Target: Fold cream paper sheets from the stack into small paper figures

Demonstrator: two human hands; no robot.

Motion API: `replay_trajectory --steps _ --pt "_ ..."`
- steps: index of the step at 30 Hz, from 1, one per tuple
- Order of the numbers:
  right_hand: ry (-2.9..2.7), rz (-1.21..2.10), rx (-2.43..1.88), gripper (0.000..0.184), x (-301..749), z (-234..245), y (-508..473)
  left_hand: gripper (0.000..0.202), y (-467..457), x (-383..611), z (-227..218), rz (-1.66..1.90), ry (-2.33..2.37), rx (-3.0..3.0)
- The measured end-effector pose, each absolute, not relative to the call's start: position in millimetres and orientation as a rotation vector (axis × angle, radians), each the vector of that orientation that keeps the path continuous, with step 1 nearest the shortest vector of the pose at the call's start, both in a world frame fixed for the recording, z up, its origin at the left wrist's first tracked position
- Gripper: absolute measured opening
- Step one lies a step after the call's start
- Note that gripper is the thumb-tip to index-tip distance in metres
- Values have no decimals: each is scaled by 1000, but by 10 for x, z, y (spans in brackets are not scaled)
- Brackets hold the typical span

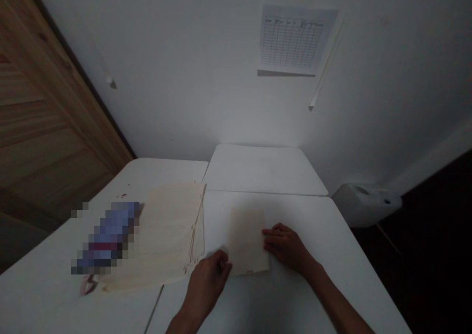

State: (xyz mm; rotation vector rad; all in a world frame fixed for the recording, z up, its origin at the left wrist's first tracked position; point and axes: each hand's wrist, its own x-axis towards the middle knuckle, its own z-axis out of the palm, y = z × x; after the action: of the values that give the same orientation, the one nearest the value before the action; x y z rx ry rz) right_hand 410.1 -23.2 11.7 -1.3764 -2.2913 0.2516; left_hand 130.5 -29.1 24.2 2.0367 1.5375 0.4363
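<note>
A small cream cloth piece (248, 243), rectangular and flat, lies on the white table in front of me. My left hand (212, 277) is at its lower left corner, fingers curled and thumb against the edge. On the opposite side, my right hand (282, 243) has its fingertips closed at the right edge of the cloth. To the left lies a larger stack of cream cloth (169, 226), with loose cord-like strands along its right side. The exact kind of cloth article cannot be made out.
A pixelated blue item (110, 238) rests beside the stack, with a pinkish loop (87, 285) below it. Seams divide the white table (265, 171). A printed chart (295, 41) hangs on the wall; a wooden door (44, 103) stands left, a white container (365, 203) right.
</note>
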Motion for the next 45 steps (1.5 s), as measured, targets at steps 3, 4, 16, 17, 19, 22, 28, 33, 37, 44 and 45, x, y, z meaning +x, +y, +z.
replay_trajectory --steps 3,4,16,17,19,22,28,33,37,44,45 --pt "-2342 265 -1384 13 4117 148 -247 8 -300 1288 292 367 1564 2128" --pt "-2352 275 -1389 12 4123 158 -254 9 -300 1274 289 367 1553 2165" --pt "-2381 461 -1461 50 4170 332 -320 22 -307 1125 175 688 1268 2414" --pt "-2382 472 -1466 53 4171 343 -322 22 -288 1132 180 740 1235 2426" --pt "-2385 491 -1479 55 4168 359 -326 22 -236 1174 174 831 1138 2462" --pt "-2387 507 -1493 58 4157 379 -332 27 -141 1317 128 860 1000 2538" --pt "-2389 496 -1499 65 4143 390 -340 40 55 1614 24 546 901 2757" --pt "-2393 500 -1523 66 4141 373 -334 56 130 1608 -27 386 894 2852" --pt "-2416 523 -1575 77 4148 371 -315 64 124 1578 -39 388 1004 2884" --pt "-2503 628 -1664 108 4130 432 -154 76 209 1515 -38 407 1059 2894" --pt "-2519 641 -1674 111 4123 438 -121 72 228 1518 -30 413 1062 2894"
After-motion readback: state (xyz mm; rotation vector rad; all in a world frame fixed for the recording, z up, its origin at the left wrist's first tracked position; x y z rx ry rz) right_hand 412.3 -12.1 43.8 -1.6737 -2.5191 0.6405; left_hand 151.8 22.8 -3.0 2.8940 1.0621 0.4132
